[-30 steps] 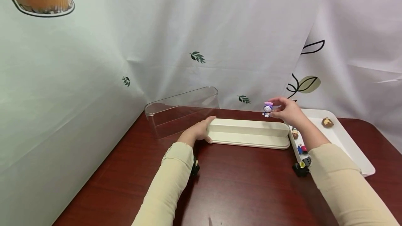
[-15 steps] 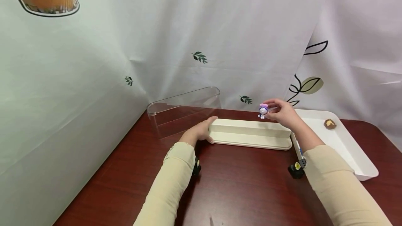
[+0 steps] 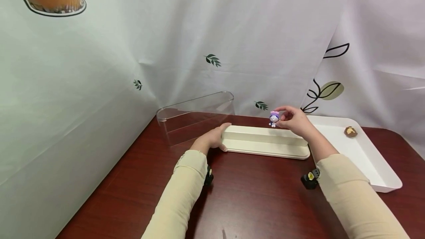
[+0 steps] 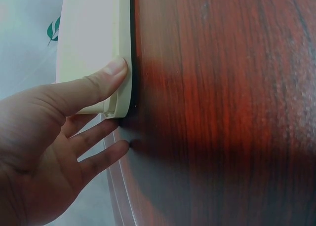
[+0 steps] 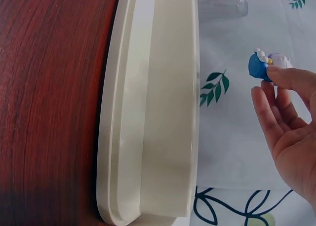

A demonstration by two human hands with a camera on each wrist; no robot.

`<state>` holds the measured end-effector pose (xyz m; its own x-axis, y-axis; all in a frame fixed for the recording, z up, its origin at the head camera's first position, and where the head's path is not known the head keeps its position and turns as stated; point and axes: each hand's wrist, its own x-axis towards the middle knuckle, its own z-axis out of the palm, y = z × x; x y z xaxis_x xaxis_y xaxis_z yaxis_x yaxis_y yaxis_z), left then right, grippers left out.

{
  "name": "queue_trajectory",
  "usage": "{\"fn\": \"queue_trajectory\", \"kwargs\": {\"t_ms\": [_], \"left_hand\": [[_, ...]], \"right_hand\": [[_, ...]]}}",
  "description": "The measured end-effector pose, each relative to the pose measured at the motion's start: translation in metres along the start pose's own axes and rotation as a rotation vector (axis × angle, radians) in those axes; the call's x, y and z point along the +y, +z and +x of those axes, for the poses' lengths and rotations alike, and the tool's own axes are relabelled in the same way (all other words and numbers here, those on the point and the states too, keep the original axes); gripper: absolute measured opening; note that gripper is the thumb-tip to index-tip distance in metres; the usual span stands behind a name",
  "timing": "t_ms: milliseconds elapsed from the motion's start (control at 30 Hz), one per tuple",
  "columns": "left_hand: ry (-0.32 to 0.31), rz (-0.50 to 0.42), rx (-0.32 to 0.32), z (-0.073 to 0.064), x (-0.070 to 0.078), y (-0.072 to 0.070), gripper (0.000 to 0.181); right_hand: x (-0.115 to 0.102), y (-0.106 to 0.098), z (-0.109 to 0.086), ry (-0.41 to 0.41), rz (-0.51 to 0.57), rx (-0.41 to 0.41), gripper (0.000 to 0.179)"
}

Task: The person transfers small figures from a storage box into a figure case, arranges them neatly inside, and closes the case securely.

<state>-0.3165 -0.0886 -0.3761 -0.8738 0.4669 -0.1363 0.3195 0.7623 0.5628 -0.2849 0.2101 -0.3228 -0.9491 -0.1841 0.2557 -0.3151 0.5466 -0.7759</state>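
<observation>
A small toy figurine [image 3: 274, 118], with a purple hood, pink top and white face, is pinched in the right hand [image 3: 293, 121] and held roughly upright near the back of the right half of the cream stepped stand [image 3: 262, 146], apart from it. Whether it is directly over the upper step cannot be told. The right wrist view shows its blue part by the thumb, the lower fingers loosely curled beneath.

It looks like stiff moulded plastic, so it should be very light, hard and perhaps a little slick; the body seems the best place to pinch, sparing the small projecting bits.

The left hand [image 3: 213, 138] grips the stand's left end, thumb pressed on the rim, two fingers splayed free below. The stand appears rigid but light enough to slide if nudged, and its ends give the surest hold.

Behind the left hand, a clear plastic box [image 3: 199, 123] stands on the table [image 3: 259, 194]; it looks thin-walled and easily scratched. To the right sits a white tray [image 3: 353, 154] holding a brown-and-yellow piece [image 3: 350, 132].
</observation>
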Motion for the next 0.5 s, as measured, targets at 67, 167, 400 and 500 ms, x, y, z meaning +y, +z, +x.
{"fn": "queue_trajectory", "kwargs": {"t_ms": [67, 167, 400, 500], "left_hand": [[0.004, -0.003, 0.001, 0.000, -0.001, 0.000, 0.102], [0.007, 0.000, 0.002, 0.000, -0.002, 0.001, 0.102], [0.011, -0.005, -0.001, -0.001, 0.000, 0.000, 0.102], [0.010, -0.004, -0.001, 0.000, -0.001, 0.000, 0.102]], "right_hand": [[-0.001, 0.003, 0.001, 0.000, 0.015, -0.002, 0.041], [-0.002, 0.008, 0.002, 0.004, 0.034, -0.009, 0.041], [-0.004, 0.016, 0.003, 0.012, 0.033, -0.020, 0.043], [-0.004, 0.019, 0.004, 0.010, 0.043, -0.027, 0.043]]}}
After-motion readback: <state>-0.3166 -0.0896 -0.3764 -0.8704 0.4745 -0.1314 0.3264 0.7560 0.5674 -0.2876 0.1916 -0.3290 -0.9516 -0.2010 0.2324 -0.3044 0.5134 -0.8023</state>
